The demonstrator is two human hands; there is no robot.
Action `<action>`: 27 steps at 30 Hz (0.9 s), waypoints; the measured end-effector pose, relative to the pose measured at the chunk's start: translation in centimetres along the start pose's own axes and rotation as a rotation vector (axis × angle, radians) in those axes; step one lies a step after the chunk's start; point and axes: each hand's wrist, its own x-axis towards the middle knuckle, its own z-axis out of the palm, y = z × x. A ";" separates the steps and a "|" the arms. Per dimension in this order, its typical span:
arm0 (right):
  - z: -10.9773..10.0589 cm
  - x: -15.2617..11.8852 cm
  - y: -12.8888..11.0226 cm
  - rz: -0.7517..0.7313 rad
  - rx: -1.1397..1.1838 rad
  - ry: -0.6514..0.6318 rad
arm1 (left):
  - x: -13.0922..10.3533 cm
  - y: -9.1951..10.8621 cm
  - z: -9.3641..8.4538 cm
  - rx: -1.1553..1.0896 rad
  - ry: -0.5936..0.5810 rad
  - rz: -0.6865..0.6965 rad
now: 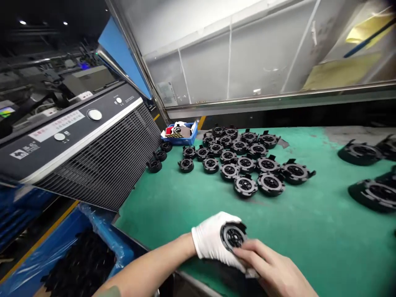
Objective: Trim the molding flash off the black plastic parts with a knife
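Cradling a round black part over the near edge of the green table, the white-gloved left hand is closed around its far-left side. The bare right hand has bent fingers at its four-o'clock edge; whether they pinch anything I cannot tell. The part looks light and stiff, probably plastic, perhaps a little slick under a glove. Its thick outer wall seems the best hold; the thin raised tabs could snap, and the open centre looks more delicate. From it, similar parts sit face up at twelve o'clock, more towards two, a small blue basket at eleven, a grilled machine at ten, and black pieces in a blue bin near nine.
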 end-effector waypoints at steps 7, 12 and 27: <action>6.0 -1.0 -2.7 0.399 -0.167 0.209 | -8.7 -4.4 -4.6 0.254 0.419 -0.209; 6.3 -2.5 -3.0 0.480 -0.220 0.252 | -8.5 -5.1 -4.2 0.354 0.448 -0.212; 7.3 -0.5 -6.7 0.363 -0.118 0.144 | -9.1 -3.3 -5.3 0.477 0.240 -0.049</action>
